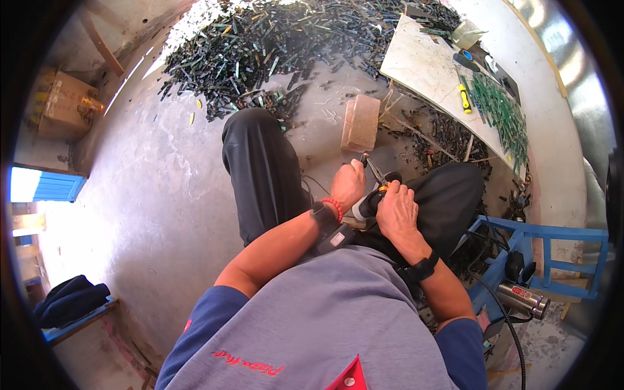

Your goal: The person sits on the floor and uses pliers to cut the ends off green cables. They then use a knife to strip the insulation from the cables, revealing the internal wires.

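Note:
My left hand (348,184), with a red bead bracelet at its wrist, is closed on a small dark piece (364,158) between thumb and fingers. Its exact kind is too small to tell. My right hand (397,208) grips pliers with orange handles (383,188). The metal jaws (374,169) point away from me and meet the small piece at my left fingertips. Both hands are between my knees, above a shoe (363,208). Just beyond them two reddish bricks (361,123) stand side by side on the concrete floor.
A large heap of dark and green strips (273,53) covers the far floor. At right, a pale slab (414,53) bears green strips (499,112) and a yellow screwdriver (464,99). Beside me are a blue chair (570,234) and a steel flask (524,299). A cardboard box (66,105) is at left.

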Demonstrator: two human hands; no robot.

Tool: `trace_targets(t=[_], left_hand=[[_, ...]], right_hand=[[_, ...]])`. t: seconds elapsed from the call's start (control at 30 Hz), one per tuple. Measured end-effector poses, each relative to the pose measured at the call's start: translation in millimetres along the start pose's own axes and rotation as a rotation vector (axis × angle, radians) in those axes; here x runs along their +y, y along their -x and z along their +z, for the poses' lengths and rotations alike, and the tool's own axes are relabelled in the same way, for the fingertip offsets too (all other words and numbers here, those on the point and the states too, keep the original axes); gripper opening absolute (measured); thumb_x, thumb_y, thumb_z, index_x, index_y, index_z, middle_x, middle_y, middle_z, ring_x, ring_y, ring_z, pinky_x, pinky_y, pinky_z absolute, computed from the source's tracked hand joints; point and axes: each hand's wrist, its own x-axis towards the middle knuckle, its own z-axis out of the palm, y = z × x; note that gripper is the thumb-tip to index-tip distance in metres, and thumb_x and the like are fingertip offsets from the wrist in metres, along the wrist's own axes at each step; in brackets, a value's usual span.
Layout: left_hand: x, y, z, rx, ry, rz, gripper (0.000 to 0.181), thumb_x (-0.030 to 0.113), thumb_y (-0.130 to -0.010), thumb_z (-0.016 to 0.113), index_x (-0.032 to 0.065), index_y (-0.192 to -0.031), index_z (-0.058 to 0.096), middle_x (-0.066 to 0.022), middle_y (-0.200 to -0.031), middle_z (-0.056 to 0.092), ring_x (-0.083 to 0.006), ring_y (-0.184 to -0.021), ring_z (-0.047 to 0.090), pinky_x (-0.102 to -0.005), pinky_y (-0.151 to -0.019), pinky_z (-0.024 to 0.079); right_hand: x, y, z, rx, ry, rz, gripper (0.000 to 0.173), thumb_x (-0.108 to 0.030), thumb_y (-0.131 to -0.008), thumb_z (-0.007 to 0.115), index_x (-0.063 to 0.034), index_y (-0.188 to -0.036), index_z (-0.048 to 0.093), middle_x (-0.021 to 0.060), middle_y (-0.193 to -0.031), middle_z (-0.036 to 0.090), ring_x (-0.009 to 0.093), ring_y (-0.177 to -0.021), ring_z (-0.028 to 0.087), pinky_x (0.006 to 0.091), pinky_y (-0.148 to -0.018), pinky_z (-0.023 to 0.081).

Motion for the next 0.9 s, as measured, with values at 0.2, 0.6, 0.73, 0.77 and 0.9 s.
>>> trace_targets(t=[0.2, 0.6, 0.73, 0.77, 0.9], left_hand=[[5.3, 1.7, -1.3, 0.024, -0.049, -0.004, 0.059, 0.035, -0.098, 0.031, -0.0095, -0.076, 0.063, -0.034, -0.079, 0.06, -0.0512, -0.083, 0.06, -0.0542, -0.077, 0.047], [-15.7, -10.1, -3.3, -0.261, 0.448, -0.197, 0.043, 0.032, -0.096, 0.036, 0.0002, -0.07, 0.05, -0.0131, -0.055, 0.05, -0.0308, -0.05, 0.05, -0.0435, -0.047, 0.039], [6.5, 2.0, -14.4, -0.414, 0.772, -0.407, 0.037, 0.033, -0.094, 0.034, 0.0069, -0.07, 0.044, 0.0026, -0.051, 0.029, -0.0123, -0.042, 0.022, -0.0302, -0.04, 0.019], [14.2, 1.2, -18.4, -0.42, 0.814, -0.402, 0.037, 0.034, -0.093, 0.033, 0.0082, -0.069, 0.043, 0.0057, -0.051, 0.023, -0.0087, -0.041, 0.015, -0.0272, -0.04, 0.014], [16.0, 8.2, -27.9, -0.442, 0.816, -0.337, 0.039, 0.036, -0.093, 0.033, 0.0079, -0.068, 0.043, 0.0051, -0.051, 0.025, -0.0086, -0.04, 0.017, -0.0278, -0.04, 0.015]], right_hand=[[2.0, -3.1, 3.8, -0.016, 0.014, -0.027, 0.021, -0.008, -0.085, 0.052, 0.0053, -0.102, 0.05, 0.0235, -0.091, 0.062, 0.038, -0.086, 0.062, 0.0448, -0.076, 0.052], [22.0, 7.1, -30.6, -1.067, -2.313, 0.452, 0.037, -0.025, -0.083, 0.056, 0.0039, -0.107, 0.056, 0.0064, -0.069, 0.055, 0.017, -0.05, 0.051, 0.0321, -0.045, 0.043], [7.6, 22.4, -39.4, -1.028, -2.244, 0.065, 0.036, -0.023, -0.081, 0.054, 0.0046, -0.104, 0.055, 0.0108, -0.07, 0.058, 0.022, -0.05, 0.053, 0.0318, -0.05, 0.046], [6.5, 18.2, -43.5, -0.828, -2.149, 0.121, 0.033, -0.019, -0.083, 0.051, 0.0038, -0.107, 0.054, 0.0116, -0.073, 0.059, 0.022, -0.059, 0.057, 0.0303, -0.059, 0.048], [31.4, 3.2, -13.3, -0.35, -1.342, 0.206, 0.035, -0.017, -0.085, 0.05, 0.0038, -0.113, 0.053, 0.0197, -0.088, 0.065, 0.031, -0.082, 0.064, 0.0394, -0.074, 0.05]])
